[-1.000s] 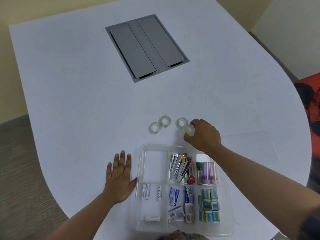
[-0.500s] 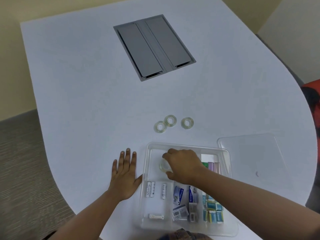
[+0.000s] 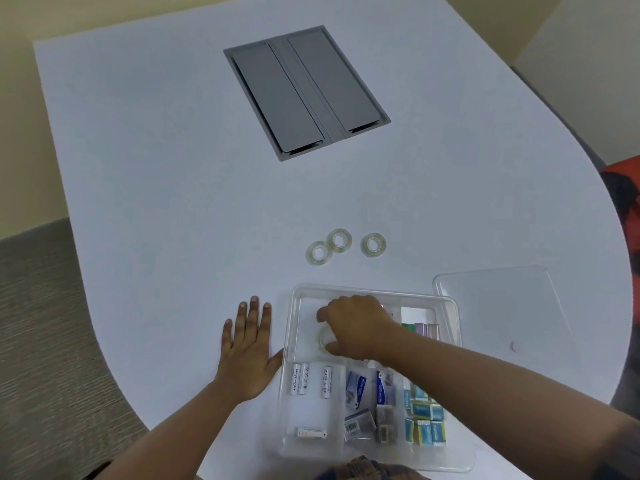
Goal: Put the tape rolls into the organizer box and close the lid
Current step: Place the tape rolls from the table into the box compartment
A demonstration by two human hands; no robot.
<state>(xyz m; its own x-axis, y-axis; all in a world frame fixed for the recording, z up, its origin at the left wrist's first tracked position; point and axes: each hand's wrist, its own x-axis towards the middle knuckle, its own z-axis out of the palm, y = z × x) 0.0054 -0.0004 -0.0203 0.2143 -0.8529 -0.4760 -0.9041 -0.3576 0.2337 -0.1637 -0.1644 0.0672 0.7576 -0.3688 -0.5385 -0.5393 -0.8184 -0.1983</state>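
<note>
The clear organizer box (image 3: 292, 327) sits at the near edge of the white table. My right hand (image 3: 358, 325) is inside its far-left compartment, fingers curled around a clear tape roll (image 3: 323, 340) that is at the compartment floor. Three more clear tape rolls lie on the table beyond the box: one on the left (image 3: 319, 252), one touching it (image 3: 339, 240), and one apart on the right (image 3: 373, 244). My left hand (image 3: 248, 351) lies flat on the table against the box's left side. The clear lid (image 3: 502, 306) rests to the right of the box.
Other compartments hold batteries (image 3: 300, 378), small boxes (image 3: 356, 389) and coloured packets (image 3: 425, 422). A grey cable hatch (image 3: 306, 90) is set into the table's far middle. The table edge curves round on the right, with a red object (image 3: 623, 195) beyond it.
My right hand picked a tape roll off the table, carried it back into the box's far-left compartment and has lowered it there. My left hand stayed flat.
</note>
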